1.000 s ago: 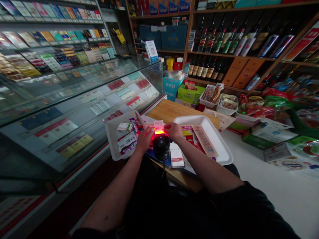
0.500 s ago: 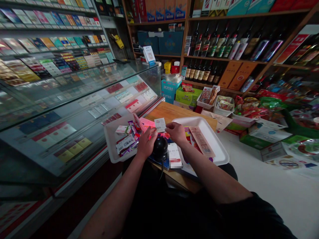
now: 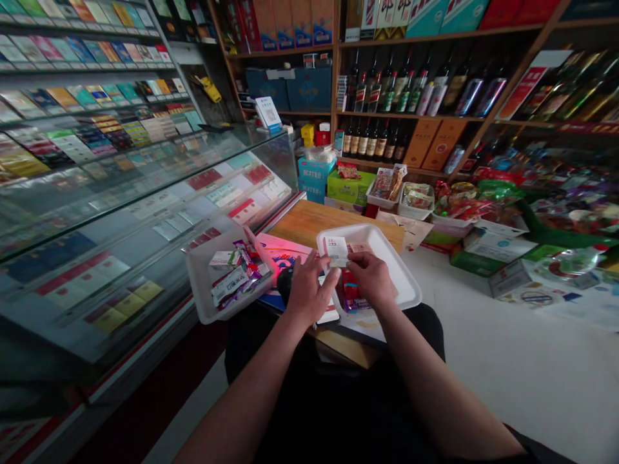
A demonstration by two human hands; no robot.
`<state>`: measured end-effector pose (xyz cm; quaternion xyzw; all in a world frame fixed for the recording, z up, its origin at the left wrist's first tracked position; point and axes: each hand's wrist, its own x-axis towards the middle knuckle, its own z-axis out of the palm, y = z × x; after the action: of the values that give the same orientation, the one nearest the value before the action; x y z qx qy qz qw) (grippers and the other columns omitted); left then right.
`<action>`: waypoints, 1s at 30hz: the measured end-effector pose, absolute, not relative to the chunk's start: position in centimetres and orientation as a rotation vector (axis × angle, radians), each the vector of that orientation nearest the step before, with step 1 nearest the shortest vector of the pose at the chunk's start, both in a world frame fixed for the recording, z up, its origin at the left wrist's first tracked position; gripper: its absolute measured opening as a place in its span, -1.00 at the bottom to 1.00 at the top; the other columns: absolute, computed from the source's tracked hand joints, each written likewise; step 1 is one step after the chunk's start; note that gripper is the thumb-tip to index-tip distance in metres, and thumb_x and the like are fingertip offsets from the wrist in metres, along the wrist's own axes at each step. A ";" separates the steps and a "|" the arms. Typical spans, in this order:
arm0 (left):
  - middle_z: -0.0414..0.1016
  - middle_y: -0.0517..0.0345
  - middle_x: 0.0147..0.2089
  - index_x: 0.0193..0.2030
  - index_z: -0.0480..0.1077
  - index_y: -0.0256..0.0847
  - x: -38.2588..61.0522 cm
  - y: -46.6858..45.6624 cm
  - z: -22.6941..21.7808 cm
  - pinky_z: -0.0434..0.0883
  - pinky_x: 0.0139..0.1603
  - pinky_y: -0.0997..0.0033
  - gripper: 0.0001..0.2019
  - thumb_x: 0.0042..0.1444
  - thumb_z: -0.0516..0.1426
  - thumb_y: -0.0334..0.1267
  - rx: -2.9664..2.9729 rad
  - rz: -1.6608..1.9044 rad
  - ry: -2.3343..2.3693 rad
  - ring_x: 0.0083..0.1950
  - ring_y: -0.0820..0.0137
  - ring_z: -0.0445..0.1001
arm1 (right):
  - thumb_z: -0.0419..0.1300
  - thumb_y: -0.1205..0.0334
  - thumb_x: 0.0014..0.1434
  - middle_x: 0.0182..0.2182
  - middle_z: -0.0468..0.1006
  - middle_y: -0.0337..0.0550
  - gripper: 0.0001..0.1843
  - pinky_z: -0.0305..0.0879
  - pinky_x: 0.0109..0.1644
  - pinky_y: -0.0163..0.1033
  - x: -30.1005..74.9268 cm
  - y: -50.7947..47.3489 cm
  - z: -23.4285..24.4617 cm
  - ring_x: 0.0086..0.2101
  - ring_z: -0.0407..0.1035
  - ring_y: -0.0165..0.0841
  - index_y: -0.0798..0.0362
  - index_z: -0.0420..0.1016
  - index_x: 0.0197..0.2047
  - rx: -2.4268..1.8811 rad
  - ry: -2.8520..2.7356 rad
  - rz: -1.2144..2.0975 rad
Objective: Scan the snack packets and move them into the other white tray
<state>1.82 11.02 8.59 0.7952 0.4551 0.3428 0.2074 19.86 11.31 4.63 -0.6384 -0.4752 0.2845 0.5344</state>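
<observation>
A small white paper label (image 3: 336,251) is pinched between the fingers of my left hand (image 3: 309,290) and my right hand (image 3: 370,278), above a white foam tray (image 3: 399,274). Red packets lie in that tray, partly under my right hand. A black dome barcode scanner (image 3: 285,282) sits just left of my left hand, which hides part of it. Near it lies a phone (image 3: 329,316), mostly hidden behind that hand. Colourful snack packets (image 3: 232,277) fill a white plastic tray (image 3: 196,277) further left.
A wooden counter (image 3: 309,222) runs beyond the trays. On the left stands a glass display case (image 3: 145,193) of boxed packs. Shelves of bottled liquor (image 3: 387,96) rise ahead. Trays of snacks (image 3: 416,200) and cardboard boxes (image 3: 498,248) sit to the right.
The label has moved right, from over the scanner's red light to above the foam tray. Both hands moved with it. The red glow has faded, and the whole view has shifted.
</observation>
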 end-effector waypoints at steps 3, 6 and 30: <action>0.52 -0.03 0.23 0.13 0.47 -0.08 3.8 10.0 8.1 -0.02 0.50 -0.26 -0.64 0.38 0.02 0.02 2.225 0.892 1.228 0.47 0.00 0.23 | 0.26 0.11 0.09 -0.19 0.71 -0.05 -0.65 0.47 0.02 -0.06 21.9 9.2 4.2 -0.19 0.58 -0.17 0.05 0.67 -0.08 -1.674 -1.156 0.592; 0.50 -0.07 0.23 0.15 0.45 -0.08 5.1 8.4 7.2 0.10 0.48 -0.21 -0.64 0.33 0.10 -0.01 2.212 0.876 1.177 0.39 0.00 0.32 | 0.24 0.07 0.13 -0.13 0.70 -0.04 -0.60 0.43 0.08 -0.02 23.3 6.8 3.8 -0.11 0.57 -0.12 0.01 0.66 -0.01 -1.790 -1.183 0.483; 0.68 0.08 -0.11 -0.08 0.58 -0.11 -9.2 -4.4 2.6 0.53 0.00 0.29 -0.75 0.28 0.13 -0.08 1.722 0.870 1.472 -0.09 0.27 0.64 | 0.18 0.04 0.30 -0.15 0.70 -0.10 -0.74 0.52 0.01 -0.14 20.3 -8.3 -0.2 -0.12 0.60 -0.17 -0.04 0.66 -0.13 -1.608 -1.498 0.625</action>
<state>-9.16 -4.43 2.65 0.6648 0.5681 0.3359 0.3499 20.26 -8.31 -0.24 -0.6403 -0.5963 0.2490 0.4153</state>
